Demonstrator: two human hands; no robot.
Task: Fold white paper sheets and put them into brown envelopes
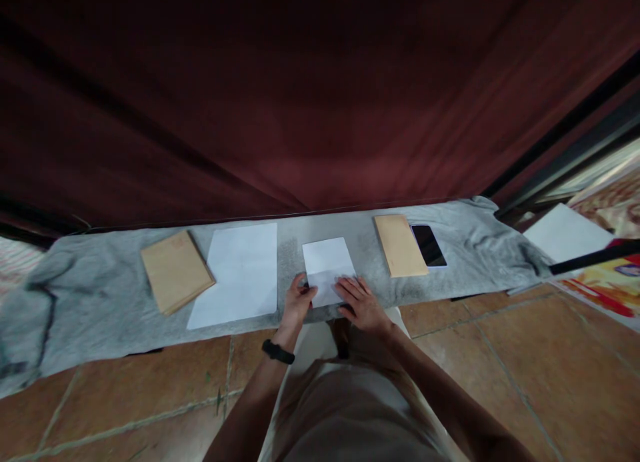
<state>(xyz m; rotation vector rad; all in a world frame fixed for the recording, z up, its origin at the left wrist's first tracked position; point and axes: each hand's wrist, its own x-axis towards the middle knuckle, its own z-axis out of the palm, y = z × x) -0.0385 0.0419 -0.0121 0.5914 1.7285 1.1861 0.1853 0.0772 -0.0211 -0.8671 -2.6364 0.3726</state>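
A folded white sheet of paper (327, 255) lies on the grey cloth in front of me, with a crease across its middle. My left hand (299, 300) grips the left edge of this paper, thumb on top and the other fingers partly hidden. Spread flat, my right hand (361, 302) presses on the paper's lower right part. Left of it lie larger white sheets (243, 272). A stack of brown envelopes (175, 269) sits farther left, and a brown envelope (400, 244) rests to the right of the folded paper.
A phone (429, 245) lies beside the right envelope. The grey cloth (100, 282) covers a long narrow surface. A dark red curtain (310, 115) hangs behind it. At the right are a white sheet (567, 232) and a colourful printed package (610, 275). Tiled floor (475, 362) shows below.
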